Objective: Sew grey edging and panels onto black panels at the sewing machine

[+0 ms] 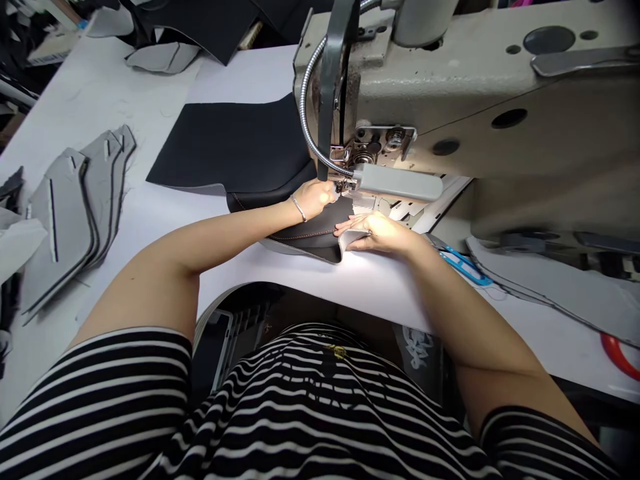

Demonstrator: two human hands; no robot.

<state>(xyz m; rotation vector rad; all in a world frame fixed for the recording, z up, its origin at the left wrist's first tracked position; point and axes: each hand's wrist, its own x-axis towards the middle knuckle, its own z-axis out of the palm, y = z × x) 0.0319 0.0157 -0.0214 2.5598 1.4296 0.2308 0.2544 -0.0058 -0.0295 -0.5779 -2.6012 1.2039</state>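
A black leather-like panel [225, 143] with grey backing and a line of orange-brown stitching lies under the needle area of a sewing machine [450, 100]. My left hand [317, 198], wearing a bracelet, rests on the panel right beside the presser foot. Its fingers are bent together, and the tips are partly hidden by the machine, so what they pinch is unclear. To the right of the needle, my right hand [377, 232] grips the panel's near edge, which curls up to show the grey backing. A lamp [400, 183] lights both hands.
Grey cut pieces [60, 213] lie stacked on the left of the white table [165, 233]. Blue-handled snips [465, 265], more grey pieces [560, 287] and a red ring-shaped object [620, 357] are at the right. Black material [200, 27] lies at the back.
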